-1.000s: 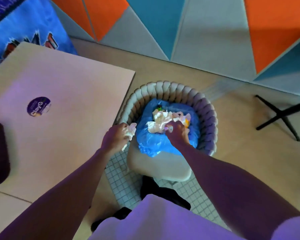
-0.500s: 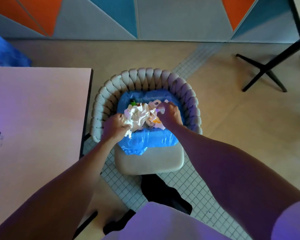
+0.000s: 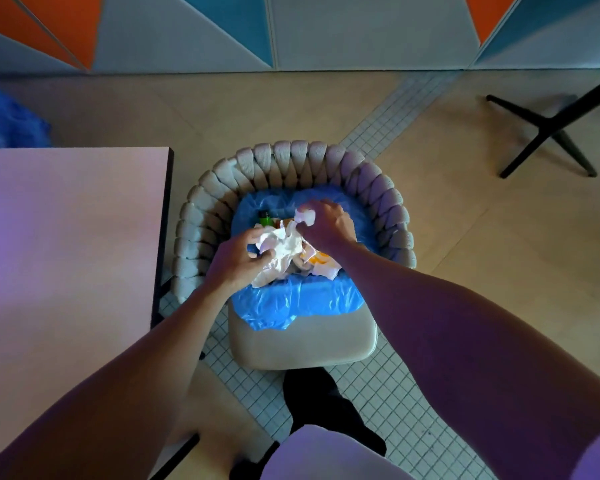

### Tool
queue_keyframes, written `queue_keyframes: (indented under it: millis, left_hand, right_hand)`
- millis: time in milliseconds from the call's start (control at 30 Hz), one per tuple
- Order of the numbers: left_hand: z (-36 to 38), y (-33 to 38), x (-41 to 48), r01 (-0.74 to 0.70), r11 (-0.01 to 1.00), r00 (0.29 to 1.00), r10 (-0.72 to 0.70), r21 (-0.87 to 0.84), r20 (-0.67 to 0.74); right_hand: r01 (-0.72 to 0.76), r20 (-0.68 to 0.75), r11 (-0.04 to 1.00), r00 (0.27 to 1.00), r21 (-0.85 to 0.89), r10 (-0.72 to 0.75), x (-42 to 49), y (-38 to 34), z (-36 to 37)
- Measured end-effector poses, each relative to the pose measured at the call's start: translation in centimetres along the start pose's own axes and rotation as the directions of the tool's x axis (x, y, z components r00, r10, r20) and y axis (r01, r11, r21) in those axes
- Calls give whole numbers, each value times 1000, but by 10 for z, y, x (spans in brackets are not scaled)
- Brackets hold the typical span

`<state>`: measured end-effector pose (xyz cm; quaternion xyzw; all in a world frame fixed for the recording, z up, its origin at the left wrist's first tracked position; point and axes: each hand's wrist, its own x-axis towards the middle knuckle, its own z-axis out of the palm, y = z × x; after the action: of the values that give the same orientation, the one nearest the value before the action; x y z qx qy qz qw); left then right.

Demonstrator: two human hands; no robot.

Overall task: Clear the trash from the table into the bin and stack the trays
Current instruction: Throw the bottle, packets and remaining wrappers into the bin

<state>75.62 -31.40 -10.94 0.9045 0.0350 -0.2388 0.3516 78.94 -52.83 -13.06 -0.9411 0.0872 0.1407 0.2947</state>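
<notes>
Our left hand [image 3: 238,263] grips crumpled white paper [image 3: 282,247], our right hand [image 3: 328,225] pinches a small white wad [image 3: 306,215]; we should release both well inside the blue-lined bin's [image 3: 302,301] rim.

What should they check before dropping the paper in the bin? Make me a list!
1. Left hand grips crumpled paper above the blue liner: ok.
2. Right hand pinches a small paper wad over the liner: ok.
3. Liner folded over the near rim: ok.
4. Room left inside: cannot tell, trash piles high.
5. Trays ready to stack: cannot tell, none in view.
</notes>
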Motion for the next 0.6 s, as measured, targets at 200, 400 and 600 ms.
queue_keyframes:
  millis: [200, 400, 600]
  left_hand:
    - [-13, -14, -10, 52, 999, 999, -52, -8, -12]
    - [-35, -17, -25, 67, 998, 996, -67, 1, -58]
    - [-57, -37, -55, 89, 994, 987, -80, 63, -138]
  right_hand:
    - [-50, -26, 999, 998, -10, 50, -2, -16, -1]
    - [54, 3, 999, 999, -9, -54, -3, -48, -8]
    - [234, 66, 971, 971, -53, -230, -14, -92, -1]
